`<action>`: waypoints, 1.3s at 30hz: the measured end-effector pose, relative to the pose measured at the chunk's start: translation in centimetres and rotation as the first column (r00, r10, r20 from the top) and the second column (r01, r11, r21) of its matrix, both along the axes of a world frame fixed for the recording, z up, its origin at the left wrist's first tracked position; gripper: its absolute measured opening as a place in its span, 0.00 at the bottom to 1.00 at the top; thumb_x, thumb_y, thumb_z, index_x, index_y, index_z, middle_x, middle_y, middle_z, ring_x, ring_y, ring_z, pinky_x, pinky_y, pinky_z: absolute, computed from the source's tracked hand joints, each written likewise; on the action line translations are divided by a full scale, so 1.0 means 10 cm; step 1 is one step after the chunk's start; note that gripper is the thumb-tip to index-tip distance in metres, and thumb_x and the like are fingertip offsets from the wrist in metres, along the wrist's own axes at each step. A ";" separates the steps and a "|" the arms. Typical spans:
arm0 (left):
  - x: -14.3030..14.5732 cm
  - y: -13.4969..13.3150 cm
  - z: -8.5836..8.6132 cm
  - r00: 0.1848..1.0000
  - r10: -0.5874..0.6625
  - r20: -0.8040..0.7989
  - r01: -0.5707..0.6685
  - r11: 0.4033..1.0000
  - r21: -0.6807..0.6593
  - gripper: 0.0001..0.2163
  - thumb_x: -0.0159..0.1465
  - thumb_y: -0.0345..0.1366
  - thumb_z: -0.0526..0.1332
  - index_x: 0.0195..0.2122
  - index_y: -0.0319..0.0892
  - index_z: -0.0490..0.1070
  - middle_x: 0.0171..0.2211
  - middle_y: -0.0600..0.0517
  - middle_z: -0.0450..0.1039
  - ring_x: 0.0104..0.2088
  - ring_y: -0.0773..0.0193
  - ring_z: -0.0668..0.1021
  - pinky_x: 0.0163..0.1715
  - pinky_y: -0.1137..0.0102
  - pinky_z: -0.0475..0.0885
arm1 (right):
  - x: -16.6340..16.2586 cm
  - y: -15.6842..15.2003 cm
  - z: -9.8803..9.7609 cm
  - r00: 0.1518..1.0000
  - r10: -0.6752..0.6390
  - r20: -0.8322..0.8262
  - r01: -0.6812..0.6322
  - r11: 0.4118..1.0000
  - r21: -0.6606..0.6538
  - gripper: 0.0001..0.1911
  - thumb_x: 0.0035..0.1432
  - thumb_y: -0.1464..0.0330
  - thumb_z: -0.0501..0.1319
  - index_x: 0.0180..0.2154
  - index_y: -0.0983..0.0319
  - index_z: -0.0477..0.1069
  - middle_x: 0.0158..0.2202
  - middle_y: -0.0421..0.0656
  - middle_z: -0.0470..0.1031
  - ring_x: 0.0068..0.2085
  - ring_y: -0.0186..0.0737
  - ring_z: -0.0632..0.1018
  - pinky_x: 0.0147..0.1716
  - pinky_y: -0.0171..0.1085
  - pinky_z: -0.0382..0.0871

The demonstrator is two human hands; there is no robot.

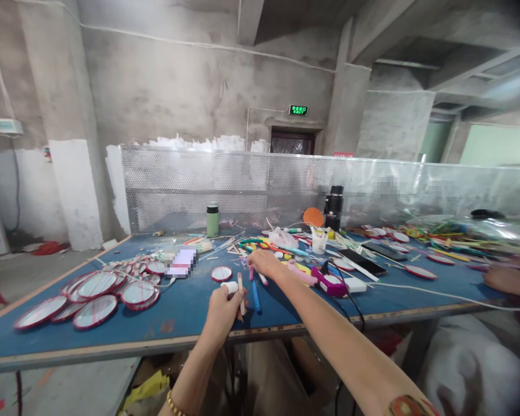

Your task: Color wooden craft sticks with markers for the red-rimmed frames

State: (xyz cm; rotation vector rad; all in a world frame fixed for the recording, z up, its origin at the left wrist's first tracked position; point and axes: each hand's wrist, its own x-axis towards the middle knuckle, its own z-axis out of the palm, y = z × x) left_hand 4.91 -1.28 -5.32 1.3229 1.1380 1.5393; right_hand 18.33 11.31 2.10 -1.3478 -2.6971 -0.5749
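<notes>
Held over the counter (pixel 190 315): wooden stick (pixel 241 292) and white cylinder (pixel 230 287)
Both are clenched in the left hand (pixel 223 309), just above the blue counter near its front edge. The right hand (pixel 264 263) is laid farther back among scattered pens (pixel 263 279) (whether anything is gripped cannot be told). A blue marker (pixel 256 297) lies just beside the left hand; round mirrors (pixel 96 292) are spread to its left.

The left hand (pixel 223 309) comes off a bare forearm; a gold beaded bracelet (pixel 174 404) circles its wrist, the beads small and round. The right hand (pixel 264 263) ends a bare forearm; a round red-and-tan patch (pixel 409 406) shows near the elbow, cut by the lower edge.
</notes>
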 end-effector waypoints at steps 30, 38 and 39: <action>-0.02 0.01 0.00 0.996 -0.089 -0.018 0.090 0.995 0.042 0.13 0.56 0.45 0.63 0.29 0.38 0.71 0.20 0.54 0.73 0.14 0.70 0.70 0.15 0.75 0.65 | -0.07 -1.03 -0.50 -0.279 -0.028 -0.960 -0.477 0.872 0.113 0.14 0.56 0.58 0.65 0.30 0.63 0.71 0.22 0.39 0.75 0.15 0.29 0.69 0.14 0.29 0.63; -0.01 -0.02 0.03 0.992 -0.120 -0.047 0.123 0.990 0.068 0.16 0.56 0.49 0.64 0.25 0.39 0.71 0.18 0.54 0.72 0.14 0.70 0.69 0.15 0.76 0.64 | -0.08 -1.02 -0.56 -0.227 -0.012 -0.974 -0.479 0.872 0.101 0.14 0.56 0.57 0.64 0.31 0.63 0.72 0.22 0.38 0.74 0.16 0.29 0.69 0.14 0.29 0.63; -0.01 -0.02 0.03 0.992 -0.120 -0.047 0.123 0.990 0.069 0.16 0.56 0.49 0.64 0.25 0.39 0.71 0.18 0.53 0.72 0.14 0.70 0.69 0.15 0.75 0.64 | -0.08 -1.02 -0.56 -0.227 -0.012 -0.974 -0.475 0.874 0.100 0.14 0.56 0.57 0.64 0.31 0.63 0.72 0.22 0.38 0.74 0.16 0.29 0.69 0.14 0.29 0.63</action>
